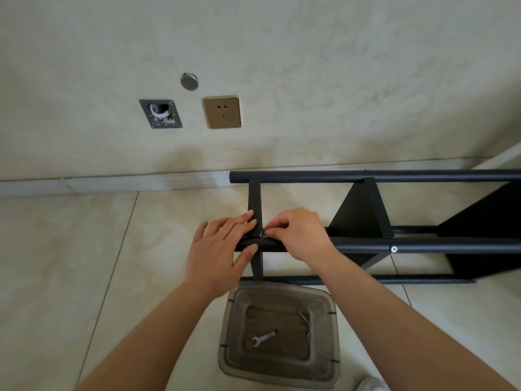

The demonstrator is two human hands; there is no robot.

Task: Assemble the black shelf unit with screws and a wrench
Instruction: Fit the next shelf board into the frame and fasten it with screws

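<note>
The black shelf unit (366, 210) lies on its side on the tiled floor, its round tubes running left to right. My left hand (220, 249) holds the near tube's left end, thumb under it and fingers laid over the thin end panel. My right hand (298, 235) has its fingers curled and pinches something small at the joint of panel and tube; the thing itself is hidden. A silver screw head (394, 249) shows further right on the same tube. A small silver wrench (263, 339) lies in the clear plastic box (332, 334).
The box stands on the floor just below the shelf, with a thin metal part (305, 320) inside. The wall behind carries a gold socket (222, 112), an open metal wall box (160, 113) and a round cap (189, 81). A skirting board runs along the wall's foot.
</note>
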